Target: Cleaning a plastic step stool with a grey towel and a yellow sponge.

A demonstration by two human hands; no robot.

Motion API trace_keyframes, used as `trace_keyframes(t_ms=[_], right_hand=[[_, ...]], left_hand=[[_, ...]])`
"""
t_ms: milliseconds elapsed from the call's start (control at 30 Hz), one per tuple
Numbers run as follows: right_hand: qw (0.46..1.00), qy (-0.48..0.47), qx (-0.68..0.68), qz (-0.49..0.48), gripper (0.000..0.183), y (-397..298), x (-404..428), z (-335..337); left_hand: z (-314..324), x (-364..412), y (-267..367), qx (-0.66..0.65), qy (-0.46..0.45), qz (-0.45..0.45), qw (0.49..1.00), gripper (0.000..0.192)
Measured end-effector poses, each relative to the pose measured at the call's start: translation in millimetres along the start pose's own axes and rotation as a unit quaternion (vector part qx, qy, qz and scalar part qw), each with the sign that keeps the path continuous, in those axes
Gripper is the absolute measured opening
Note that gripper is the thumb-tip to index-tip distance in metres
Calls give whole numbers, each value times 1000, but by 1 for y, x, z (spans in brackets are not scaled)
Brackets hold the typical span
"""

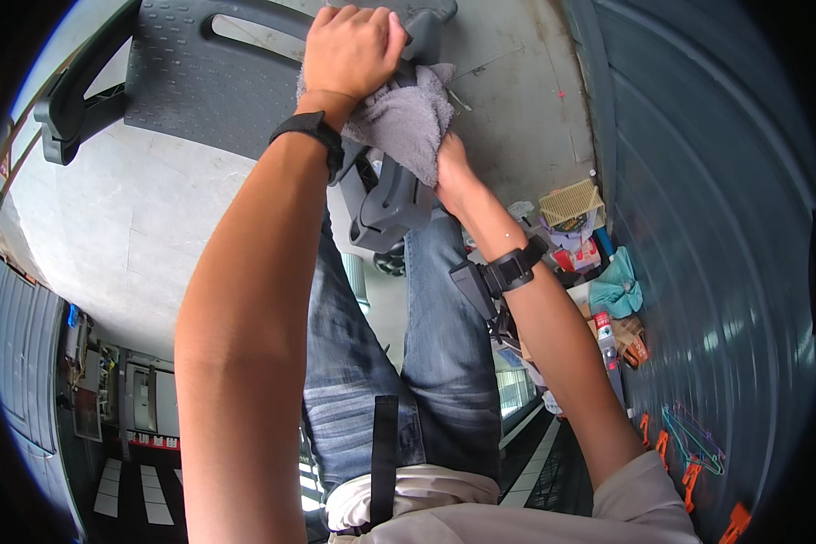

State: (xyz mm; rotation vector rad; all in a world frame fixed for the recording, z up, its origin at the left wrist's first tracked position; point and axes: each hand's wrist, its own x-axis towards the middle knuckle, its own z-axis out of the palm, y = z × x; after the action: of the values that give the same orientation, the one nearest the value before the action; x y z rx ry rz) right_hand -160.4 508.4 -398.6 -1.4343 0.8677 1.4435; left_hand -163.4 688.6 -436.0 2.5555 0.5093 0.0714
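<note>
A grey plastic chair (197, 81) with a textured panel and curved armrests lies before me at the top of the view. My left hand (353, 54) is curled, knuckles up, over the chair's dark frame beside a grey terry cloth (408, 119). What its fingers grip is hidden beneath the hand. The cloth is draped over a part of the frame, above the grey armrest end (391, 204). From the right, my right hand (453, 166) reaches behind the cloth's edge, and the cloth covers its fingers.
A corrugated dark metal wall (693, 204) runs along the right. Beside it on the floor are a beige plastic basket (571, 202), a teal bag (615, 282), a bottle (605, 333) and other clutter. Clothes hangers (693, 442) and orange clips (691, 479) are at lower right.
</note>
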Motion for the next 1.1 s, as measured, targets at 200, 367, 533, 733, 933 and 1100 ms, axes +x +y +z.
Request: trace_keyframes(t_ms=[200,367,533,733,933,1100], right_hand=[[996,-64,58,37,46,-22,72,-20],[996,-60,50,37,44,-29,50,-4],[992,-51,-112,-22,47,-7,-5,3],[993,-63,-91,-37,40,-25,12,0],[988,-74,-53,-127,44,-8,21,-1],[843,9,-327,-426,52,-18,56,-4]], left_hand=[[2,8,5,1,-1,16,1000,22],[2,2,-6,13,6,19,1000,19],[-6,-3,-8,8,-24,2,1000,20],[5,4,3,-17,8,11,1000,20],[-5,1,-4,23,-16,33,999,22],[2,6,-3,10,-4,22,1000,21]])
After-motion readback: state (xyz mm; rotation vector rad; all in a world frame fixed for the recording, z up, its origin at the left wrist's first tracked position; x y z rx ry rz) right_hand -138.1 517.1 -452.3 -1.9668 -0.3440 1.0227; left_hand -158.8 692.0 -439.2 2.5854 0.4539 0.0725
